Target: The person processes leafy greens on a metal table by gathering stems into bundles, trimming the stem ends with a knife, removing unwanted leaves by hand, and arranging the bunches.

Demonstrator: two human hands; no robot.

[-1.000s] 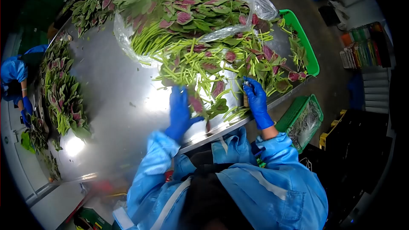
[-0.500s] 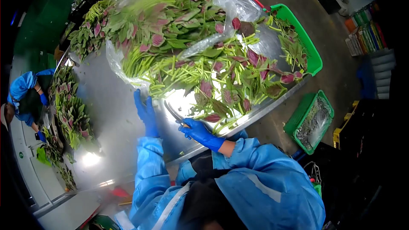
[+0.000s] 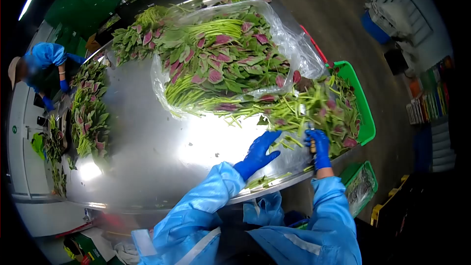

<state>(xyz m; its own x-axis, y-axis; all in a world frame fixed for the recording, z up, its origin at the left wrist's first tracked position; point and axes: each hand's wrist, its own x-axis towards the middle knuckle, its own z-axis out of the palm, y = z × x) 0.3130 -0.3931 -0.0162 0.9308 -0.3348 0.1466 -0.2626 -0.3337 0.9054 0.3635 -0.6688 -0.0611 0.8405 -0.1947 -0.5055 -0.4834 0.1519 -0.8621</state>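
Blue-gloved hands (image 3: 255,158) are near leafy greens (image 3: 327,110).

The left arm (image 3: 198,206) slants over to the right, and the left hand (image 3: 258,154) is open, thumb (image 3: 273,156) poking away from the fingers (image 3: 269,139). I see the right arm (image 3: 332,206) nearly straight, bare wrist (image 3: 324,172) showing, the right hand (image 3: 320,148) curled up.

Tabletop (image 3: 142,142) smooth, glossy metal; bag (image 3: 295,51) crinkled, shiny plastic; leaves (image 3: 216,75) matt.

The hands (image 3: 257,156) and loose greens (image 3: 338,120) have shifted toward the green basket (image 3: 364,108).
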